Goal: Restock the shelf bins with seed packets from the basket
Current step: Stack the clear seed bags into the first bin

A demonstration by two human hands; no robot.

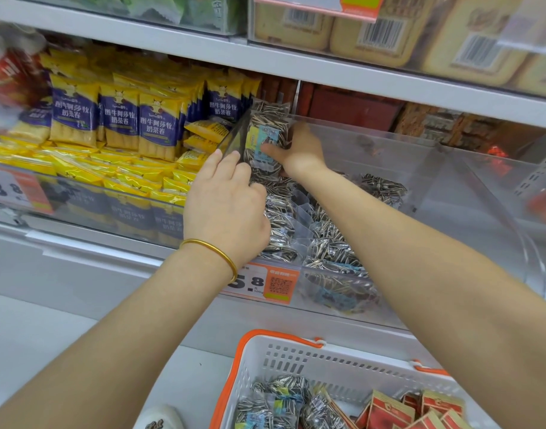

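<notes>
The right hand (299, 150) reaches into a clear plastic shelf bin (420, 162) and pinches an upright clear packet of striped sunflower seeds (265, 134) near the bin's back left corner, thumb on its blue label, fingers behind. The left hand (225, 205), a thin gold bangle (216, 252) on its wrist, lays two straight fingers along the bin's left wall; whether the others grip is unclear. More seed packets (327, 243) fill the bin. Yellow-and-purple snack packets (154, 122) stand to its left. Below, a white plastic basket with an orange rim (296, 360) holds further seed packets (277, 394) and red packets (389, 410)
</notes>
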